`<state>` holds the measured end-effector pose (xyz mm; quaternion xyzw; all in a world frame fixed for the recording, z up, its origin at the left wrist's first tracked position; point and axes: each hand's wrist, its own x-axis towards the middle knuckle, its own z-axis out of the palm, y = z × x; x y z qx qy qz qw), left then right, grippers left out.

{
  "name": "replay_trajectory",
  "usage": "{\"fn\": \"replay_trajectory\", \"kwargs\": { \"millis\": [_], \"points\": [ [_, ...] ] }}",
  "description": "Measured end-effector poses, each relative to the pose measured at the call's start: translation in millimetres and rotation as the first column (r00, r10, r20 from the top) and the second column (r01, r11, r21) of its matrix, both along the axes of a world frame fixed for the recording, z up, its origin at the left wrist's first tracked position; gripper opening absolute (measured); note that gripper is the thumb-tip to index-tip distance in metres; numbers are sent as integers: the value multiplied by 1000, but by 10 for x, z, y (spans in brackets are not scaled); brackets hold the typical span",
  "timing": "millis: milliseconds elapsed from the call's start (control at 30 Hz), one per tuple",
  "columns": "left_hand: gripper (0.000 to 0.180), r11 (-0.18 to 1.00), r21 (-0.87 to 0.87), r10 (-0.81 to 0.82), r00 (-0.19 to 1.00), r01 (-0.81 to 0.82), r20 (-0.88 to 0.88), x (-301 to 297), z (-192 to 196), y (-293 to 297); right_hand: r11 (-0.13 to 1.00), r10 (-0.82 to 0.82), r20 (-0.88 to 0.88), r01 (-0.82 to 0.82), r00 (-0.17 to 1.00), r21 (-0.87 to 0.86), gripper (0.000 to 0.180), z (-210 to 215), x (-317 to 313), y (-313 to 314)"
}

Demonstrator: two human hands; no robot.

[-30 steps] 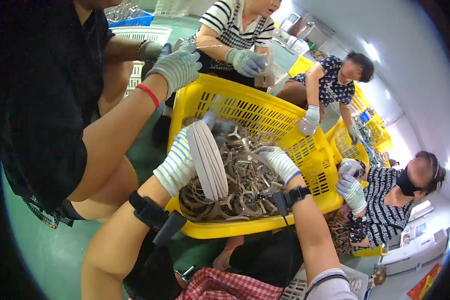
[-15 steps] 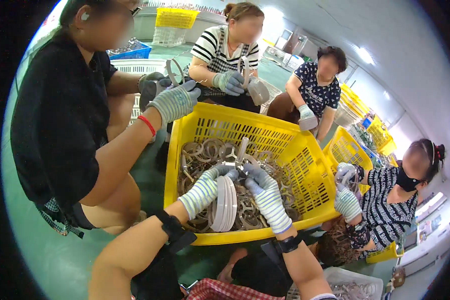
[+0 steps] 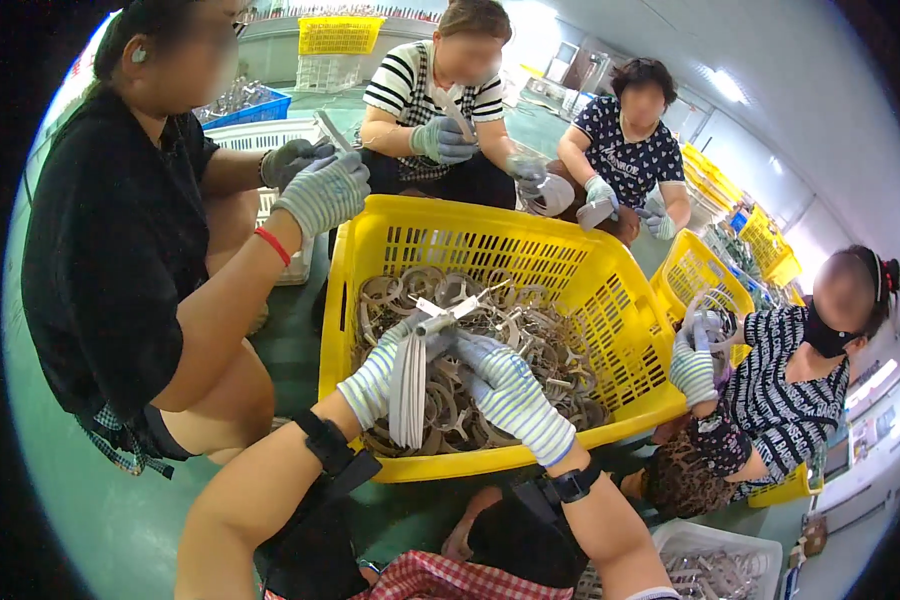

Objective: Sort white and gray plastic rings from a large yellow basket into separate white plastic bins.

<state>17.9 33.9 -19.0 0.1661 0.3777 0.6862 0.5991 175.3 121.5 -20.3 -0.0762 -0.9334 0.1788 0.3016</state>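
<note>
Both my hands wear striped, grey-palmed gloves and meet over a yellow basket [image 3: 510, 467] full of tangled metal parts [image 3: 570, 370]. My left hand [image 3: 378, 378] is closed around a stack of thin, pale, curved metal pieces [image 3: 408, 395], which hangs down edge-on. Just above the fingers of both hands lies one more light metal piece [image 3: 448, 316], roughly level, with a thin prong at its far end. My right hand [image 3: 510, 395] has its fingertips pressed together by the near end of that piece. The exact grip there is hidden.
Co-workers in gloves sit around the basket. A gloved hand [image 3: 325, 195] is close at the left, another [image 3: 695, 365] at the right rim. A white crate [image 3: 770, 545] of metal parts stands at lower right, a blue crate [image 3: 260, 110] at the back left.
The light metal piece has tipped from upright to nearly level. The stack in my left hand has shifted left and turned more edge-on. My right hand has moved slightly left and down.
</note>
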Motion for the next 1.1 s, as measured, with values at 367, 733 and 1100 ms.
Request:
{"fn": "replay_trajectory", "kwargs": {
  "millis": [367, 733, 1100],
  "points": [
    [31, 954, 284, 230, 844, -96, -485, -166, -207, -25, 729, -367, -347, 36, 863, -683, 22, 316, 176, -88],
    [29, 935, 351, 339, 184, 39, -923, -136, -222, -25, 556, -120, 4, 71, 993, -828, 39, 93, 88, -105],
    [44, 946, 311, 309, 34, 95, -950, -147, -222, -41, 391, 7, -28, -28, 1000, -920, 34, 48, 23, -149]
  ]
}}
